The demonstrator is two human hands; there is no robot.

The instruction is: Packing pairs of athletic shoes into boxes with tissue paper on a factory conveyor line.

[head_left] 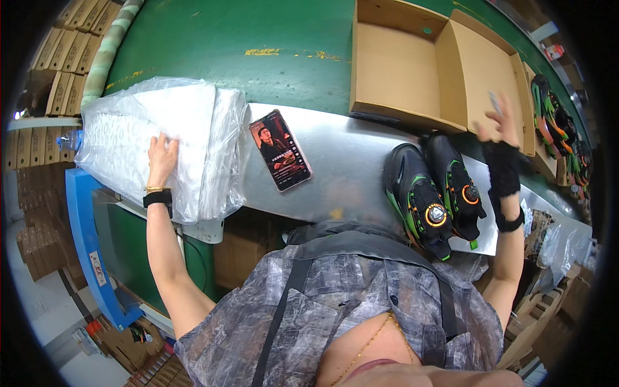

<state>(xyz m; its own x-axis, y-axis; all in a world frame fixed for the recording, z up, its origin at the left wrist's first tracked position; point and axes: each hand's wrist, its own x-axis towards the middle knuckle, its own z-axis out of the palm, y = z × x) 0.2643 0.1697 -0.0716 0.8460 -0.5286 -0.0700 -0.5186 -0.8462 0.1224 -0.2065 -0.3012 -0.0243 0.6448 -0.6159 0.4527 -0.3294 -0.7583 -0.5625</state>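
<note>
My left hand (pixel 163 158) lies with its fingers spread on a stack of thin white sheets in clear plastic (pixel 187 122). My right hand (pixel 501 126), in a black fingerless wrist covering, is raised at the right side of an open cardboard shoe box (pixel 400 71). A small greyish piece (pixel 494 100) shows at its fingers, too blurred to name. In front of the box, a pair of black sneakers (pixel 416 193) with green and orange trim and round dials stands on the metal surface. Left of them lies a phone (pixel 281 151) playing a video.
A green table (pixel 290 39) runs behind the metal strip (pixel 348 148). More sneakers (pixel 554 116) are lined up at the far right. A blue frame (pixel 97 251) stands at the left, near stacked shoe boxes (pixel 64 58). A plastic bottle (pixel 68 140) pokes out beside the stack.
</note>
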